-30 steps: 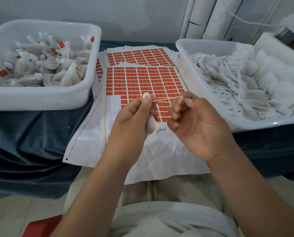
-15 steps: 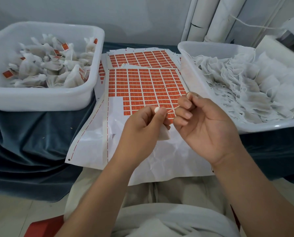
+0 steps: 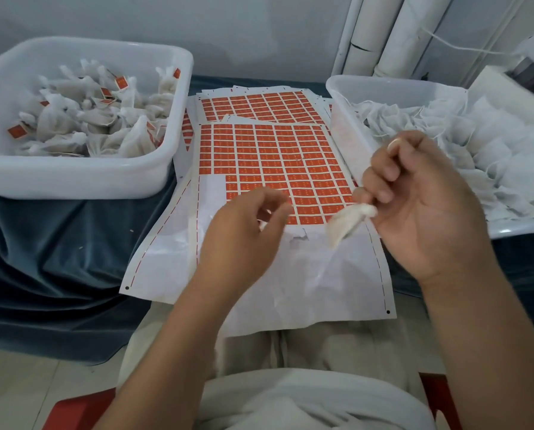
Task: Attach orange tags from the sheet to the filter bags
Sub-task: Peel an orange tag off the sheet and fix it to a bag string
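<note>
The tag sheet (image 3: 321, 274) is white, with a close grid of orange tags (image 3: 272, 162) and a red dashed line (image 3: 154, 240) down its left margin. The left tub (image 3: 73, 181), the right tub (image 3: 383, 88) and the filter bags (image 3: 492, 156) are white; the table cloth (image 3: 58, 259) is dark blue-grey.

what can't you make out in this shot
Head view only.
1. The left hand is motion-blurred; whether it holds anything is unclear.
2. The top of the filter bag is hidden inside the right hand.
3. Print on the orange tags is too small to read.
4. The right tub is cut off by the frame's right edge.
</note>
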Demonstrator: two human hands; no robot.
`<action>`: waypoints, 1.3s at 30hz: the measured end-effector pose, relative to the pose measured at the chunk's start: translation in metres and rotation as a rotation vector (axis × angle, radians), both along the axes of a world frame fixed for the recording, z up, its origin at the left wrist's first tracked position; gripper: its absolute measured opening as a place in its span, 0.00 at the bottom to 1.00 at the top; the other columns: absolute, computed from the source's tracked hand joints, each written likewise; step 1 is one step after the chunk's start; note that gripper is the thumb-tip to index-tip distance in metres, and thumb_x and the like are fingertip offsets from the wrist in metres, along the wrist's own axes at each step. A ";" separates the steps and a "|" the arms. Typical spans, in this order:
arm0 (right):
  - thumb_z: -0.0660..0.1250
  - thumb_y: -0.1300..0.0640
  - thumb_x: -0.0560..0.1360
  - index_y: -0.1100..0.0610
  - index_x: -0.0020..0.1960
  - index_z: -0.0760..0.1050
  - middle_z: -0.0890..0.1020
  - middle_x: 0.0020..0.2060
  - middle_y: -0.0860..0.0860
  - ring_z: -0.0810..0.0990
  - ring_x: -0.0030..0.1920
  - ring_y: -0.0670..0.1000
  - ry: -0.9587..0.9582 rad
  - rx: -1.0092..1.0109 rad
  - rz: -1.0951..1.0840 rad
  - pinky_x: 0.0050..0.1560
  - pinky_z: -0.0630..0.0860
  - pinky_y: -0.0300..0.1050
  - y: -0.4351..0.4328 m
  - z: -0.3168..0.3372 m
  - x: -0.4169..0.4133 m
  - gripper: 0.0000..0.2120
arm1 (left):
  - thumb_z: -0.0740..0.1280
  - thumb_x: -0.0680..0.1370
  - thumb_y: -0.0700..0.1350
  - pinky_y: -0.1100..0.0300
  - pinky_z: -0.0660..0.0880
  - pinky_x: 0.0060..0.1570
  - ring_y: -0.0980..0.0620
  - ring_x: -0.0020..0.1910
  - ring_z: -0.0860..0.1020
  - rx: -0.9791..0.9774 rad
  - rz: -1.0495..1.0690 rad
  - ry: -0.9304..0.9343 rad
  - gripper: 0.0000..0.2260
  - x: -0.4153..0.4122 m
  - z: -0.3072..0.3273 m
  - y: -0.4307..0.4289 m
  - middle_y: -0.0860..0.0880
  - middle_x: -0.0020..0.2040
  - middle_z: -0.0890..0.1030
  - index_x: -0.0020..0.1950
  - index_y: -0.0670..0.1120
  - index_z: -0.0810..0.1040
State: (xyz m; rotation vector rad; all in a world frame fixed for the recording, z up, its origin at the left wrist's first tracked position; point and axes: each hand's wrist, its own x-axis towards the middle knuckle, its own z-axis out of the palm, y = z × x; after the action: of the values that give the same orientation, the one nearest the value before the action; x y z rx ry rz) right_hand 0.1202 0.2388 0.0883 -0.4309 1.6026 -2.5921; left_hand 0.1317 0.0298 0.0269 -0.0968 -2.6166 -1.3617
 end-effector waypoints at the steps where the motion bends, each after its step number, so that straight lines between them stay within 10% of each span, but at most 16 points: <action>1: 0.62 0.57 0.83 0.50 0.47 0.77 0.71 0.35 0.47 0.67 0.31 0.47 0.045 0.119 -0.069 0.35 0.71 0.41 0.004 0.001 -0.001 0.08 | 0.69 0.82 0.56 0.68 0.76 0.52 0.63 0.46 0.80 -0.146 0.053 -0.015 0.07 -0.005 -0.006 -0.005 0.64 0.54 0.83 0.58 0.61 0.81; 5: 0.63 0.44 0.81 0.44 0.50 0.80 0.78 0.32 0.45 0.72 0.29 0.42 0.073 0.804 -0.272 0.30 0.69 0.33 0.000 -0.023 -0.001 0.08 | 0.72 0.78 0.62 0.55 0.76 0.64 0.54 0.57 0.83 -0.389 0.084 -0.044 0.20 -0.010 -0.021 -0.008 0.59 0.64 0.82 0.67 0.57 0.79; 10: 0.67 0.41 0.81 0.40 0.60 0.80 0.83 0.53 0.34 0.80 0.49 0.37 0.243 1.419 -0.319 0.48 0.69 0.30 -0.026 -0.062 -0.009 0.10 | 0.69 0.76 0.68 0.57 0.78 0.52 0.52 0.50 0.85 -0.498 0.104 0.010 0.22 -0.012 -0.027 -0.004 0.59 0.59 0.85 0.64 0.59 0.81; 28: 0.71 0.49 0.81 0.54 0.53 0.87 0.87 0.44 0.50 0.83 0.40 0.51 0.595 1.480 -0.373 0.44 0.81 0.47 -0.035 -0.089 -0.010 0.10 | 0.61 0.83 0.63 0.55 0.78 0.56 0.51 0.52 0.84 -0.626 0.067 -0.013 0.17 -0.018 -0.031 -0.007 0.56 0.58 0.86 0.62 0.58 0.84; 39: 0.69 0.56 0.80 0.55 0.40 0.80 0.77 0.32 0.46 0.73 0.31 0.48 0.593 1.455 -0.425 0.35 0.70 0.40 -0.038 -0.090 -0.010 0.10 | 0.60 0.84 0.62 0.58 0.77 0.55 0.54 0.50 0.83 -0.656 0.052 0.056 0.17 -0.015 -0.030 -0.006 0.57 0.55 0.86 0.60 0.58 0.86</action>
State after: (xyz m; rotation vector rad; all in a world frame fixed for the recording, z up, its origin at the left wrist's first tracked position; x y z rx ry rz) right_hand 0.1099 0.2011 -0.0014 -0.7130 3.3577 -0.7473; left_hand 0.1163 0.0239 -0.0032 -0.1504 -2.8746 -0.4299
